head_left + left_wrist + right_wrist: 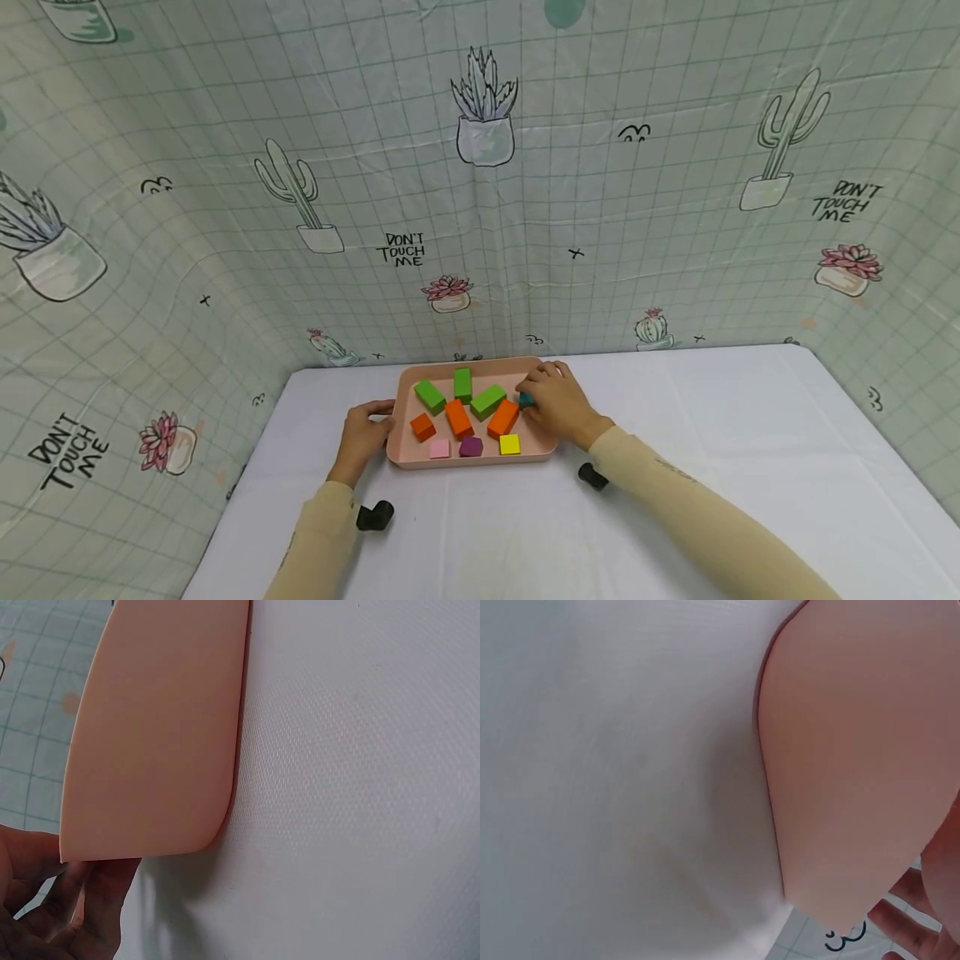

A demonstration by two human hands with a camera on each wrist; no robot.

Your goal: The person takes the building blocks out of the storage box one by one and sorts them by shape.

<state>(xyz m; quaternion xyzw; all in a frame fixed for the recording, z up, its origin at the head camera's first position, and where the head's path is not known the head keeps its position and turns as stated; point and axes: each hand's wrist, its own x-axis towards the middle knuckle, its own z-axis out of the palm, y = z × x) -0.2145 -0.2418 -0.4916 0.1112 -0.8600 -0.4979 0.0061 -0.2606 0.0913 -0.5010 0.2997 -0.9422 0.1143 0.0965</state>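
Note:
A shallow pink tray point(480, 461) holds several coloured blocks. My left hand point(363, 437) grips the tray's left side; in the left wrist view its fingers point(103, 900) curl at the end wall. Over the tray's right side, my right hand point(558, 402) pinches a teal block point(527, 400), mostly hidden under the fingers. Green blocks point(462, 385) lie toward the back, orange blocks point(459, 419) across the middle. Along the front sit a pink block point(439, 449), a purple block point(471, 447) and a yellow block point(510, 444). The right wrist view shows fingers point(904, 930) beyond the tray's wall.
The tray stands on a white-covered table point(480, 533), near its back edge. Behind and beside it hangs a grid-patterned cloth point(525, 208) with plant drawings. Black wrist devices stick out near the left sleeve point(322, 525) and right sleeve point(675, 492).

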